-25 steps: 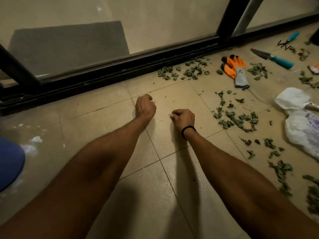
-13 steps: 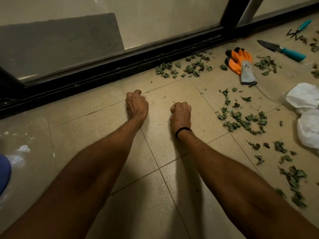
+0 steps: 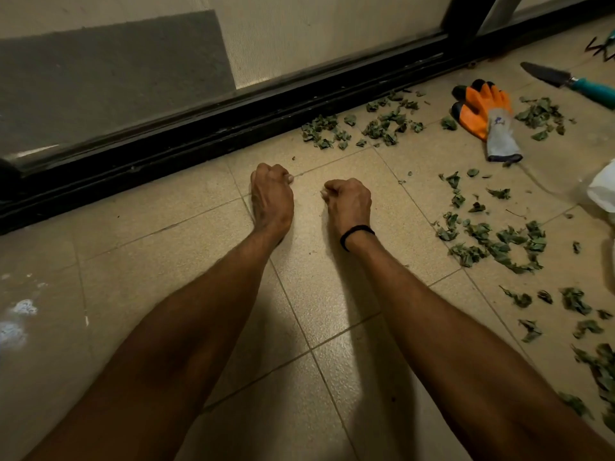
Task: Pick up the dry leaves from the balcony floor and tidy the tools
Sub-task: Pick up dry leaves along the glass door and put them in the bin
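- I see my left hand [image 3: 273, 197] and right hand [image 3: 347, 204] curled into fists, resting on the floor [image 3: 166, 261].
- Dry leaves [image 3: 492, 241] lie scattered toward the floor's right edge, near a glove [image 3: 489, 114] and a trowel [image 3: 572, 82].

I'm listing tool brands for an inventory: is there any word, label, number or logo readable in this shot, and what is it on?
No text here can be read.
On the orange and grey glove: a small blue mark on the grey cuff, too small and blurred to read.
On the teal-handled trowel: no label shows.
On the white bag: no print shows on the part in view.
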A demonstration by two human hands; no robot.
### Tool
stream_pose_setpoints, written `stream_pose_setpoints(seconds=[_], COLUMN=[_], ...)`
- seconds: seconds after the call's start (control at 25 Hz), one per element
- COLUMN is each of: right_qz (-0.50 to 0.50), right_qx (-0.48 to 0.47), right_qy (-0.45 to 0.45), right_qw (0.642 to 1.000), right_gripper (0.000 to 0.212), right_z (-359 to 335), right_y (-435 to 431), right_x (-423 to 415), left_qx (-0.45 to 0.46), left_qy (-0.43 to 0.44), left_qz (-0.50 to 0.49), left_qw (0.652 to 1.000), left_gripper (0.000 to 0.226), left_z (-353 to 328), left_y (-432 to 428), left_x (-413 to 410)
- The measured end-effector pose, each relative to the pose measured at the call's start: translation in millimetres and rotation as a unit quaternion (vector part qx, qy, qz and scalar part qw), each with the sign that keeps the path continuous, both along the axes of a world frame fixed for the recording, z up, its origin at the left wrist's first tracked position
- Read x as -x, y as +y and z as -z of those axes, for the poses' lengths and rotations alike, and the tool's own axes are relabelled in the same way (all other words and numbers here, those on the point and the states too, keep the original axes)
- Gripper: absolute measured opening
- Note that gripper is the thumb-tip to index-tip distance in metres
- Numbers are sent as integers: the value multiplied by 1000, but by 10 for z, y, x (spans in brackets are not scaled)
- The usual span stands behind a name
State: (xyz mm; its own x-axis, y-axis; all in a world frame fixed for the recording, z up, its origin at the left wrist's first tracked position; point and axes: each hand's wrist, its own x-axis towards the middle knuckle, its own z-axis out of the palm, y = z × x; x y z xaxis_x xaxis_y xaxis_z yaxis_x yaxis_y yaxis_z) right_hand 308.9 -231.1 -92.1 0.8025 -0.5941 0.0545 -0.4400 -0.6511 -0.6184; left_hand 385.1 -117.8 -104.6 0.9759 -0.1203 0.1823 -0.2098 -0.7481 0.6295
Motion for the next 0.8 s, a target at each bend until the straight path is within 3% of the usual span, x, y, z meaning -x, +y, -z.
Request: stream_pose_setpoints(seconds=[0.12, 0.32, 0.44, 0.6, 0.8], right_qz=[-34, -52, -26, 50, 78], right_qx=[29, 99, 61, -22, -69], right_qy=[6, 43, 39, -5, -35], right_qw=[999, 993, 997, 999, 994], right_gripper=[21, 22, 19, 17, 10], right_z=[2, -2, -11, -22, -47], right_y=[21, 40, 52, 2, 11], right_x=[-58, -164, -207, -224, -216], left_qx=[-48, 41, 62, 3, -17], left_qy=[-29, 7, 33, 27, -32], left_qz=[-2, -16, 28, 129, 131], left_qw=[998, 999, 997, 991, 991], left_gripper=[12, 12, 15, 24, 16], left_z=[25, -59, -52, -11, -15], left_y=[-26, -88, -86, -74, -158], left_x=[-30, -287, -504, -642, -603])
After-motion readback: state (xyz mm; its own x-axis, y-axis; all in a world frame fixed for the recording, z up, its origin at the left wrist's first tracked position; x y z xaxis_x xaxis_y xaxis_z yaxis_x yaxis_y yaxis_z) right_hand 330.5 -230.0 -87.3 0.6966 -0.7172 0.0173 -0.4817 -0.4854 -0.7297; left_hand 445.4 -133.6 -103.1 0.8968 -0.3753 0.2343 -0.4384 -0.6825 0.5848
